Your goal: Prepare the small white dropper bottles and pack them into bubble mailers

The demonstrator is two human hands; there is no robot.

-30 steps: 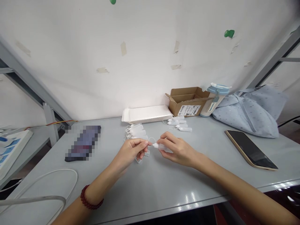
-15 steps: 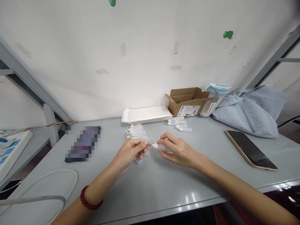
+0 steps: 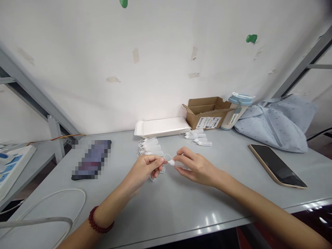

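Observation:
My right hand is closed around a small translucent squeeze bottle, which lies nearly sideways with its white nozzle end pointing left. A thin looped strap curves up from the nozzle end. My left hand pinches at the nozzle's tip; a small reddish bit shows at its fingertips, too small to name. Just beyond my left hand lies a group of similar bottles with looped straps, some partly hidden by the fingers. More small bottles lie farther back on the right.
On the grey table a white packet, an open cardboard box and a tumbler stand along the wall. A cloth bag and a phone lie right; a pixelated dark object and a cable lie left.
Both hands stay almost in place. My left fingertips have shifted very slightly at the nozzle, and less of the reddish bit shows. The other things have not moved.

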